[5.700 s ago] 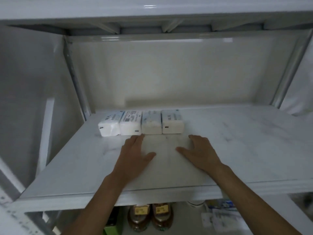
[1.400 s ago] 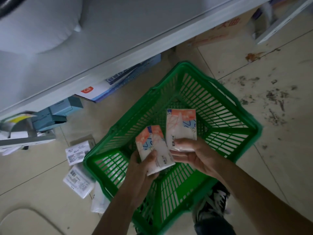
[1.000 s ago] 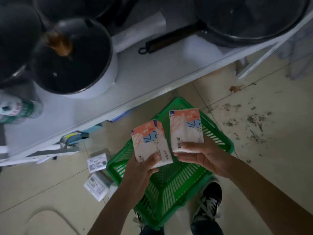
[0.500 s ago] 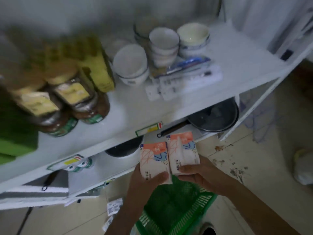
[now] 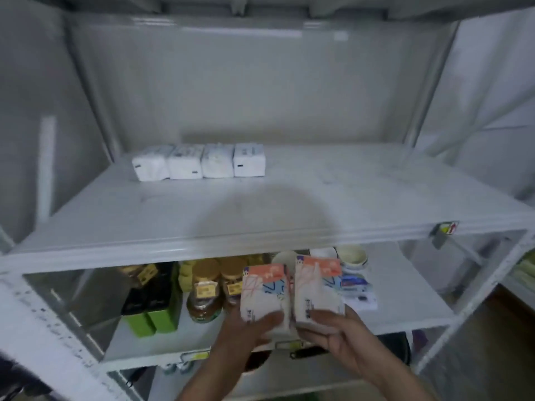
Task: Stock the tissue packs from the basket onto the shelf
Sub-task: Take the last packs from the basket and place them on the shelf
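Dim, flat, greyish light. A soft round shadow lies on the shelf (image 5: 260,209) front, faint glare streaks the back panel (image 5: 231,30) up top. Everything is slightly blurred; uprights bow outward at the edges.

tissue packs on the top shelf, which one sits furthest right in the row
The white pack at the row's right end; bare shelf lies to its right, while the other three lie to its left.

left hand (image 5: 246,334) bare | right hand (image 5: 344,334) bare | forearms unsleeved

Six tissue packs (image 5: 198,162): four on the shelf (image 5: 289,204), two held; two hands (image 5: 344,334).
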`<state>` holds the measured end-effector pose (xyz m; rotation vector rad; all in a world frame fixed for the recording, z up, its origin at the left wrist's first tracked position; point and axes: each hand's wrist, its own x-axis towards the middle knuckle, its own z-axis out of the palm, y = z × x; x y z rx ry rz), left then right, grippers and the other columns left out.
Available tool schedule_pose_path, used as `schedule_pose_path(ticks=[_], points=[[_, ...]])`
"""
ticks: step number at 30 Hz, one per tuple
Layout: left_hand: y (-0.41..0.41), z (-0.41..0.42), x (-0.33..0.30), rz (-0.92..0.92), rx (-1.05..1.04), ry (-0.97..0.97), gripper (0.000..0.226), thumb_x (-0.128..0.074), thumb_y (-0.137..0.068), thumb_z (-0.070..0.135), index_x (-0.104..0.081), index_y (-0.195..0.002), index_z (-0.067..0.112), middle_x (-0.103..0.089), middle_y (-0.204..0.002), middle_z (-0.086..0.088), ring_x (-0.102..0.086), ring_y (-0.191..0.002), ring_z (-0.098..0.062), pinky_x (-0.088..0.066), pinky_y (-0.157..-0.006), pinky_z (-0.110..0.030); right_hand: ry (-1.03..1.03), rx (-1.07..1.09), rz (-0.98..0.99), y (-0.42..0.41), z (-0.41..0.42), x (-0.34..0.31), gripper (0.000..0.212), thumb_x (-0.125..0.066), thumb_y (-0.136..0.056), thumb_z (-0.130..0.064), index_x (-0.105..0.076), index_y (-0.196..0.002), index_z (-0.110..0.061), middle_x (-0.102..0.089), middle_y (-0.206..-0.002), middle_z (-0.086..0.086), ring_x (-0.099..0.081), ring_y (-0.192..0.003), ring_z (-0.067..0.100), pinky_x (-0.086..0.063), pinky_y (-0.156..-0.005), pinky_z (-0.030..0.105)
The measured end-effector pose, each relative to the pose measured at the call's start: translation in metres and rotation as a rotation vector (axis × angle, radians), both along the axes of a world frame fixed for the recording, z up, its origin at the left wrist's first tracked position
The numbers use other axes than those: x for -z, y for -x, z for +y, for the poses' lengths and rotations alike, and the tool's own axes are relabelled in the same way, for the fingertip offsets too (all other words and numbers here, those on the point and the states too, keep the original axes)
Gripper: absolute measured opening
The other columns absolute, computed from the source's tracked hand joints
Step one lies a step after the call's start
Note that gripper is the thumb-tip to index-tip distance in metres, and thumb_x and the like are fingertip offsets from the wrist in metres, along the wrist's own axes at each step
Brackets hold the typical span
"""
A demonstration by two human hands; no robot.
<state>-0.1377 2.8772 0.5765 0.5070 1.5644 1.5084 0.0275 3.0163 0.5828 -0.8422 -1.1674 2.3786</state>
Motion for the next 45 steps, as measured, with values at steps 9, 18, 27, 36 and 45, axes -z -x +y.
schedule_pose_path(ticks=[9,18,27,36,45], points=[[0.049,-0.007,-0.085,0.032,-0.032,-0.149,0.066,-0.095,-0.063,0.034,-0.073,-0.123,0.018,-0.078,-0.12,-0.01,-0.072,-0.113,-0.037,-0.05,-0.104,-0.065,-0.166,-0.106,0.069,0.045,0.004,-0.099,0.059,-0.073,-0.077,0.003,-0.062,-0.135,-0.001,-0.072,-0.126,0.028,-0.07,-0.114,0.049,-0.058,-0.095,0.058],[0.11,0.029,-0.146,0.101,-0.208,-0.122,0.093,-0.102,-0.039,0.043,-0.059,-0.119,0.02,-0.076,-0.112,-0.006,-0.073,-0.103,-0.029,-0.064,-0.084,-0.049,-0.287,-0.071,-0.025,0.121,0.033,-0.145,0.05,-0.078,-0.083,-0.004,-0.065,-0.131,-0.005,-0.077,-0.118,0.024,-0.074,-0.109,0.043,-0.056,-0.101,0.058],[0.123,0.082,-0.165,0.219,-0.147,-0.061,0.036,-0.093,-0.071,0.026,-0.063,-0.089,0.024,-0.072,-0.092,0.001,-0.069,-0.085,-0.016,-0.063,-0.075,-0.035,-0.354,0.027,-0.118,0.142,0.08,-0.142,0.054,-0.079,-0.083,-0.003,-0.057,-0.132,-0.008,-0.073,-0.121,0.026,-0.073,-0.109,0.046,-0.062,-0.088,0.06],[0.115,0.157,-0.16,0.272,0.014,0.06,0.079,-0.098,-0.038,0.046,-0.077,-0.111,0.021,-0.082,-0.104,-0.003,-0.078,-0.097,-0.024,-0.064,-0.088,-0.048,-0.553,-0.008,-0.197,0.115,0.148,-0.15,0.061,-0.083,-0.082,-0.012,-0.05,-0.133,-0.018,-0.071,-0.123,0.014,-0.075,-0.104,0.032,-0.065,-0.081,0.051],[0.125,0.234,-0.139,0.471,-0.024,0.077,0.102,-0.106,-0.036,0.033,-0.056,-0.123,0.016,-0.075,-0.117,-0.008,-0.075,-0.102,-0.023,-0.065,-0.08,-0.041,-1.111,-0.126,-0.58,0.106,0.238,-0.145,0.081,-0.078,-0.06,-0.078,-0.053,-0.125,-0.036,-0.059,-0.125,-0.002,-0.062,-0.116,0.018,-0.052,-0.106,0.041]])
